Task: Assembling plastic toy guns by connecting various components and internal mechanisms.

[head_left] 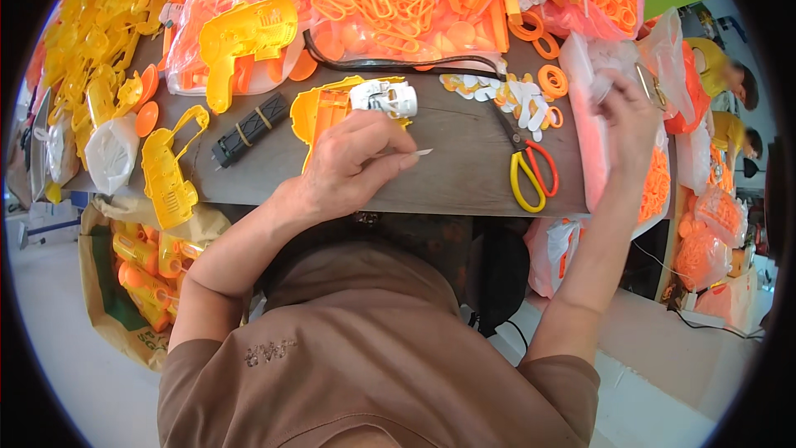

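Note:
My left hand is closed in a pinch, with a small flat white piece sticking out from its fingertips. Just behind it lies a yellow plastic shell half with an orange part inside. A white cylindrical part rests on that shell. My right hand reaches over a white, pink-tinged open container at the right of the table. Blur hides whether its fingers hold anything. Scissors with one red and one yellow handle lie between my hands.
Loose white flat pieces and orange rings lie behind the scissors. A black cable curves across the table before bagged orange parts. At left are a black block and yellow shells; a paper bag stands below.

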`<state>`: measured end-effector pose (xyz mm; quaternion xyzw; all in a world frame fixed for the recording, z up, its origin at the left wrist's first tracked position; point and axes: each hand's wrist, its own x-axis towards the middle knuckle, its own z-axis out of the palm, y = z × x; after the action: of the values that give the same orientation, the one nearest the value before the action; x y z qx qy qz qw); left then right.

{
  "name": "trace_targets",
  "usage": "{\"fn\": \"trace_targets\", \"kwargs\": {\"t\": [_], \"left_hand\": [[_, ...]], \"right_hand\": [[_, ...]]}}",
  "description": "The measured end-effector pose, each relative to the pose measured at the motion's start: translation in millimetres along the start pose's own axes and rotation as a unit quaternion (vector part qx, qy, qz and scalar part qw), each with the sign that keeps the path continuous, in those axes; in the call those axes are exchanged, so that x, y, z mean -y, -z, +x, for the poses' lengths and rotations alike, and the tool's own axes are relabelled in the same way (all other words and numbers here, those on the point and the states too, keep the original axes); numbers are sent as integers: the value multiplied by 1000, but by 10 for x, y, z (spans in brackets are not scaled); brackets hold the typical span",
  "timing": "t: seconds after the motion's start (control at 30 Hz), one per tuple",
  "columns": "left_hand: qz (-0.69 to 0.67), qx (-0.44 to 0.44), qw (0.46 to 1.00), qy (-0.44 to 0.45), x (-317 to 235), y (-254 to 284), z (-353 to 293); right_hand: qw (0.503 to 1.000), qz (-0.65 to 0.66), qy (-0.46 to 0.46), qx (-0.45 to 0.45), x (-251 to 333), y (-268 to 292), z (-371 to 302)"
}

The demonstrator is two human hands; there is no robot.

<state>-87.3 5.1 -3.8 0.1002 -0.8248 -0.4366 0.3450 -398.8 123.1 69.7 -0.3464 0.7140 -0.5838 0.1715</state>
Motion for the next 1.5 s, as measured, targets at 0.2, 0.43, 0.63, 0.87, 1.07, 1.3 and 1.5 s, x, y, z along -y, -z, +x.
{"fn": "trace_targets", "kwargs": {"t": [0.2, 0.43, 0.63, 0.87, 1.07, 1.3, 1.5], "left_hand": [[-147, 65, 972, 173, -168, 7, 98], [-112, 51, 979, 164, -128, 92, 17], [-130, 8, 982, 137, -138, 87, -1], [-75, 52, 989, 116, -112, 128, -12], [-85, 78, 983, 145, -139, 137, -10], [-98, 31, 984, 148, -183, 81, -7], [-131, -18, 985, 112, -86, -28, -60]], "right_hand": [[898, 365, -134, 207, -345, -1041, -923], [829, 493, -149, 219, -502, -1378, -1097], [836, 476, -150, 229, -493, -1400, -1123], [850, 449, -132, 240, -470, -1404, -1120], [866, 430, -123, 224, -403, -1392, -1113], [948, 264, -9, 179, -259, -1410, -1165], [970, 162, 121, 137, -207, -1447, -1217]]}}
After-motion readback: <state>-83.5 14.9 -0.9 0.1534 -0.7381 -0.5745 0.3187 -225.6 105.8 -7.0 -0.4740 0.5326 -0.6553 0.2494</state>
